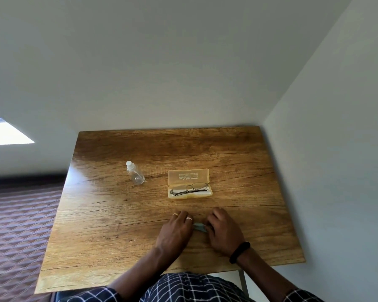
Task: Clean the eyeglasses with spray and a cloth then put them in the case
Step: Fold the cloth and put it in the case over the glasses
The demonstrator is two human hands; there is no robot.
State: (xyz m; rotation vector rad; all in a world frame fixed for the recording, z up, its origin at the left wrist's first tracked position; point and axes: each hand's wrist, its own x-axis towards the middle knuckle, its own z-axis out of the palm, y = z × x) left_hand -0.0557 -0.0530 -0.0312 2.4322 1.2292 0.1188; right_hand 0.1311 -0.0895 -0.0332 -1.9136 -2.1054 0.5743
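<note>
Table (118, 225): wood-grain top, set into a wall corner; far + right edges run along the walls.
Spray bottle (135, 175): small, clear, white cap, upright. Sits far-left on table, well apart from the case.
Case (188, 176): see-through yellowish plastic, open, lid standing up on the far side. Print on lid too blurred to read. Sits approx. mid-table, a bit right.
Glasses (191, 189): thin dark metal frame, lying inside the case's lower half, across its length; right lens rim rises a little above the tray, in front of the lid.
Cloth (198, 227): small, pale blue-grey, on table near of the case + apart from it. Lies betw. the two hands; only a bit shows, rest hidden under fingers.
Left hand (177, 227): back up, fingers pointing far, tips bent down to the table. Thumb side touches cloth's left end. Thumb hidden, so can't tell if it pinches the cloth or just rests there. Two rings (175, 214) on fingers.
Right hand (224, 229): back up, fingers curled in over cloth's right end, gripping it. Black wristband (239, 252) on wrist.
Shirt (183, 286): dark blue w/ white check, at near edge of view; sleeves end at the forearms.
</note>
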